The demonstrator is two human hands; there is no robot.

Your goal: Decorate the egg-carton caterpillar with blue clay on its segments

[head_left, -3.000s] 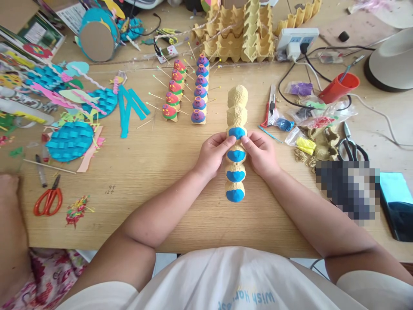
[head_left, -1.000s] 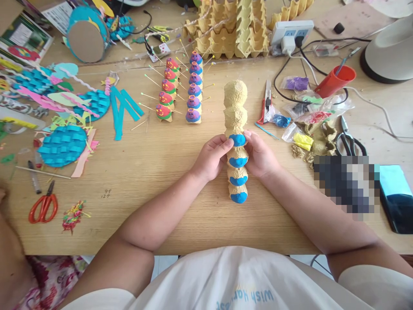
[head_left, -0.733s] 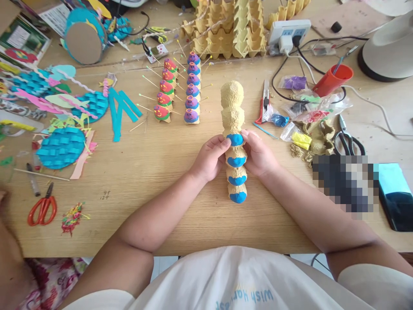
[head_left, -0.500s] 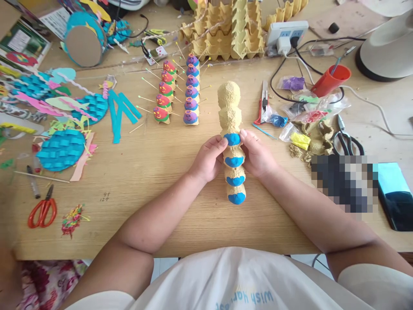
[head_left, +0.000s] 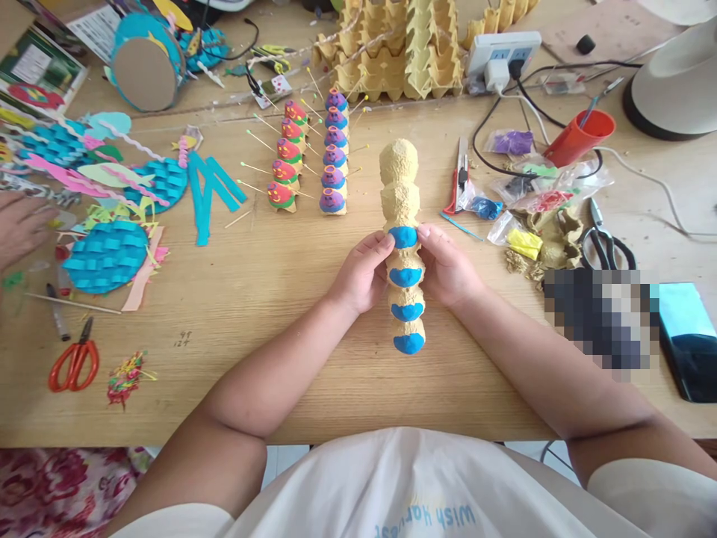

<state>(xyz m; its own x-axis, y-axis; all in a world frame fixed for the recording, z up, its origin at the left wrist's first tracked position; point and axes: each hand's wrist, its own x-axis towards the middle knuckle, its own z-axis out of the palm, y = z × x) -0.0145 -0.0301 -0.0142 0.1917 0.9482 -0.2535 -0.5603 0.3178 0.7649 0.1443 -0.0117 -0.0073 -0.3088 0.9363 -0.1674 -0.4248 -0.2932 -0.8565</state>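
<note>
A long egg-carton strip (head_left: 399, 200) of several tan bumps is held lengthwise above the table, and its lower bumps carry blue clay patches. My left hand (head_left: 364, 273) grips its left edge, thumb on the top blue patch. On the right edge, my right hand (head_left: 448, 267) pinches the strip at the same height. Beyond it stand two painted strips with pins stuck in them, one red and green (head_left: 288, 153), the other purple and blue (head_left: 334, 157).
Right of the strip are a red cutter (head_left: 460, 179), a yellow clay packet (head_left: 524, 243), black scissors (head_left: 602, 243), a red cup (head_left: 579, 138) and a phone (head_left: 691, 344). Egg trays (head_left: 386, 52) stand behind. Blue woven paper (head_left: 106, 255), orange scissors (head_left: 75, 364) and another person's hand (head_left: 22, 228) are at left.
Another person's hand has come in at the left edge. The view has shifted slightly. Both my hands keep their hold on the strip.
</note>
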